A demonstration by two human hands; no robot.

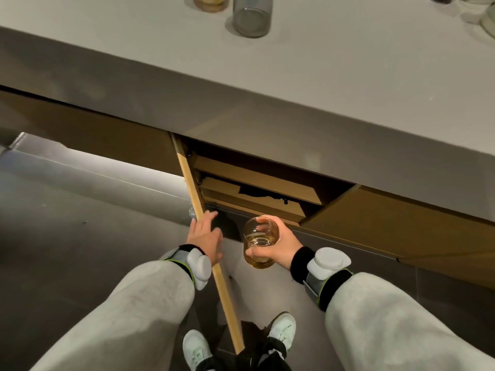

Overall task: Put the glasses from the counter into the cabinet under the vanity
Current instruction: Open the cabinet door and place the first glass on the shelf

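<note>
Grey floor tiles (67, 250) fill the left side, with a lit strip running under the vanity base. Next comes the left hand (205, 238), its fingers straight and laid against the top edge of the open cabinet door (214, 269), which swings out towards the person; this grip is open and holds nothing. A grey sleeve and a wrist device (198, 266) sit behind it. To the right of the door the cabinet (254, 191) stands open, showing wooden shelves and a dark gap inside. Just in front of that opening, the right hand (278, 247) grips an amber glass (259, 242), thumb on the near side and fingers curled round the far side; the glass is upright and held in the air, above the floor and outside the cabinet. Below, two pale shoes (284, 330) stand on the tiles. Up on the worktop (348, 62), a grey glass (251, 16) stands upright, with another amber one (210, 2) just to its left, cut off by the frame's top edge.
</note>
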